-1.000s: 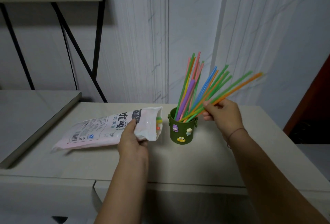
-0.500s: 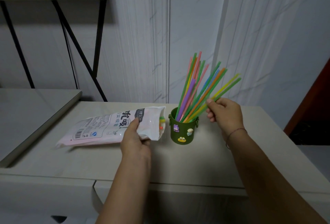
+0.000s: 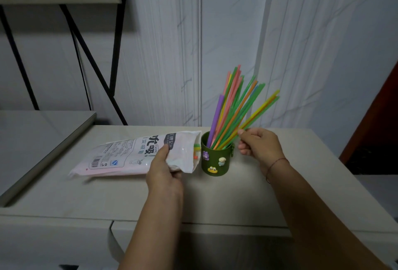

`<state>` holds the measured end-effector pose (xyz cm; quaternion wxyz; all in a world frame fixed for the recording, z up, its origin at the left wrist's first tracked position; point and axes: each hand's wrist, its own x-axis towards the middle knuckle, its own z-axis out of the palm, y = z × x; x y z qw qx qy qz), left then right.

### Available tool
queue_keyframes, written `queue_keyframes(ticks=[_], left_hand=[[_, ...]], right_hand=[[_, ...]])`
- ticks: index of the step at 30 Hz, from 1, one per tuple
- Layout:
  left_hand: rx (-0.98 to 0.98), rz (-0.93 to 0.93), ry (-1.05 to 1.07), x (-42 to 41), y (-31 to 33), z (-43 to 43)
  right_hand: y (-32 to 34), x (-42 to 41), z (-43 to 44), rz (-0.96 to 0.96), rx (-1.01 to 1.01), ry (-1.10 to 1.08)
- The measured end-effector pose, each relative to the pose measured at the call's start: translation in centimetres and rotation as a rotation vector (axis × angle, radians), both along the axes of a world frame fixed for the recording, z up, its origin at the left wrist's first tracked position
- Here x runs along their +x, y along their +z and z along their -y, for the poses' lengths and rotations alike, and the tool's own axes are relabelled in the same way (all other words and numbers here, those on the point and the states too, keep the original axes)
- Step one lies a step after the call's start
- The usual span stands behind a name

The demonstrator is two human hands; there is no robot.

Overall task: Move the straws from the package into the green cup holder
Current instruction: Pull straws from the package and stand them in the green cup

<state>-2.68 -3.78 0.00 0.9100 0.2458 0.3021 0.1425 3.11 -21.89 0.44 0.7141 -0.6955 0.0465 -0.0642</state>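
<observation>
The green cup holder (image 3: 216, 162), with small cartoon stickers, stands upright on the pale table (image 3: 237, 200). A fan of coloured straws (image 3: 233, 114) leans out of it to the right. The pink-and-white straw package (image 3: 127, 157) lies on its side left of the cup, its open mouth almost touching the cup. A few straw ends (image 3: 195, 151) show inside that mouth. My left hand (image 3: 164, 172) grips the package near its opening. Just right of the cup, my right hand (image 3: 261, 147) has its index fingertip against the lowest yellow and green straws, thumb apart below them.
A lower grey surface (image 3: 38, 140) adjoins the table on the left. A black metal frame (image 3: 97, 71) stands behind it against the white panelled wall. Drawer fronts (image 3: 64, 237) run along the table's near edge. A dark red panel (image 3: 379, 119) is at far right.
My right hand lowered the bundle of straws into the cup and loosened its hold; the straws now stand steeper. The view shifted slightly. My left hand kept hold of the package.
</observation>
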Motion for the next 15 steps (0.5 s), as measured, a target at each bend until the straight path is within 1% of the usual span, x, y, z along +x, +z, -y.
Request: queue_keyframes(ticks=[5,9,12,15], left_hand=[[0.026,0.014,0.021,-0.1,-0.1,0.0],[0.046,0.047,0.047,-0.4,0.0,0.0],[0.099,0.081,0.083,-0.7,0.3,0.2],[0.224,0.120,0.126,-1.1,0.6,0.6]], right_hand=[[0.6,-1.7,0.3,-0.156,-0.002,0.097],[1.5,-3.7,0.0,-0.306,-0.062,0.299],[1.6,-4.7,-1.4,-0.387,0.023,0.403],[1.0,-5.1,-3.2,-0.482,0.170,0.473]])
